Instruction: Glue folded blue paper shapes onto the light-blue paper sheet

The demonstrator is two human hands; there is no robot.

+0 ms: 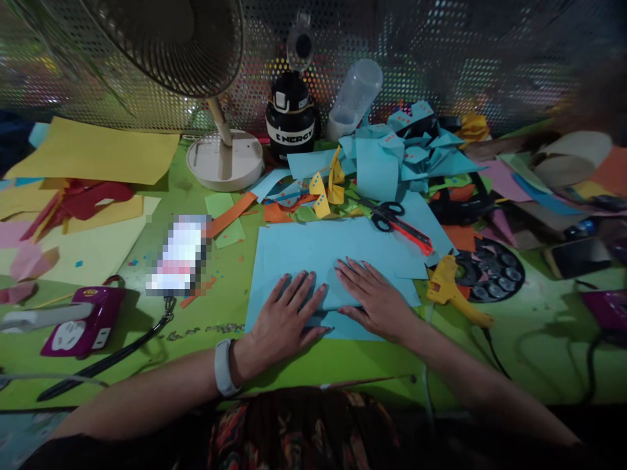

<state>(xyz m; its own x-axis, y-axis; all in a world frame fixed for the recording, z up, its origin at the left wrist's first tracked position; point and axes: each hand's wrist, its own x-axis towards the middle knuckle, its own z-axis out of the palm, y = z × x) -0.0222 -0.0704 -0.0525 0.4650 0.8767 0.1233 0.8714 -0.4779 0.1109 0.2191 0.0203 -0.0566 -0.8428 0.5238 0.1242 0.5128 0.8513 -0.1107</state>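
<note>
A light blue sheet of paper lies on the green table in front of me, with its near part folded over. My left hand rests flat on the fold, fingers spread and open. My right hand lies flat beside it on the same fold, fingers stretched toward the left. Neither hand holds anything. A white band sits on my left wrist.
Black-and-red scissors lie just beyond the sheet. A yellow glue gun lies to the right, by a dark round tray. A fan base, a black bottle, blue paper scraps and a purple punch surround the work.
</note>
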